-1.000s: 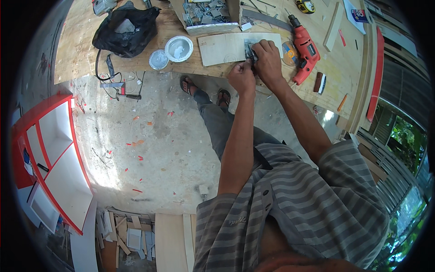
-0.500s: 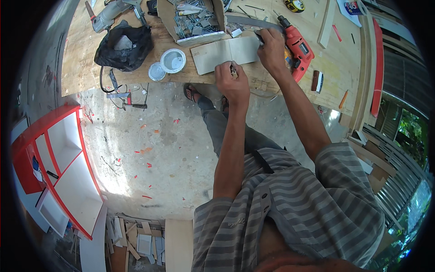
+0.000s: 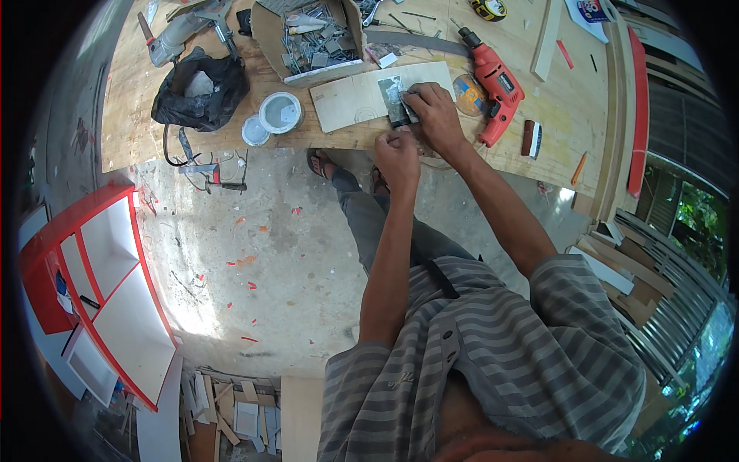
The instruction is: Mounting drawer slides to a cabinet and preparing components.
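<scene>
A pale flat board strip (image 3: 346,104) lies near the front edge of the wooden workbench. On it is a small dark and silvery flat piece (image 3: 391,91), perhaps a packet; its exact kind is unclear. My right hand (image 3: 439,119) bends over this piece from the right, its fingers closed at the piece's edge. My left hand (image 3: 398,158) is just in front, at the bench edge, with fingers curled together close to the right fingertips. Whatever its fingers pinch is hidden.
Right of the board lie a round disc (image 3: 468,94) and a red power drill (image 3: 500,92). Behind is a cardboard box (image 3: 271,35) of screws and metal bits. Two white tubs (image 3: 281,113) and a black bag (image 3: 202,92) stand left. A red-and-white cabinet (image 3: 127,300) is on the floor.
My right hand has moved left and down toward the left hand, which has dropped to the bench edge. The dark and silvery piece now shows on the board. The view has shifted slightly.
</scene>
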Demonstrator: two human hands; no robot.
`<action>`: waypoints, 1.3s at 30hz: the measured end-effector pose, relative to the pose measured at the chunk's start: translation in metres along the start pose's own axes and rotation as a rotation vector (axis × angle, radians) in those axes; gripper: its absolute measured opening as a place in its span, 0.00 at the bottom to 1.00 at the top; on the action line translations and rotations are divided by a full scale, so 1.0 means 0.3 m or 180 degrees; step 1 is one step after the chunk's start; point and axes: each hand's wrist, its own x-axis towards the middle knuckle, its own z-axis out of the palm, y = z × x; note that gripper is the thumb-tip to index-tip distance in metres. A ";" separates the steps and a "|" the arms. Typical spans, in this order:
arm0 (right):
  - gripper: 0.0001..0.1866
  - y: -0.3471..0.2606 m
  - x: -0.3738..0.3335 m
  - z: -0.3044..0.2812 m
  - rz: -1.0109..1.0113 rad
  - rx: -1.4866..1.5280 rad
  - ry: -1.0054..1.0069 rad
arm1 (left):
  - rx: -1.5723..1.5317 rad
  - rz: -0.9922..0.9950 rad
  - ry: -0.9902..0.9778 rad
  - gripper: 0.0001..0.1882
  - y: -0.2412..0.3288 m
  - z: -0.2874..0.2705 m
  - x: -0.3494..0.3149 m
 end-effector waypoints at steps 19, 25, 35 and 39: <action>0.15 -0.006 -0.011 -0.007 -0.0582 -0.0228 -0.0050 | -0.1019 -0.0322 -0.0157 0.13 0.003 0.037 0.077; 0.18 0.008 0.061 -0.019 -0.0485 -0.0120 -0.0180 | -0.1578 -0.0322 -0.0342 0.12 0.009 0.048 0.079; 0.08 -0.012 0.031 -0.015 -0.0566 -0.0009 -0.0158 | -0.1366 -0.0334 -0.0256 0.11 -0.012 0.040 0.105; 0.10 0.026 0.141 0.002 -0.0518 -0.0390 -0.0104 | -0.1326 -0.0417 -0.0421 0.11 0.020 0.073 0.080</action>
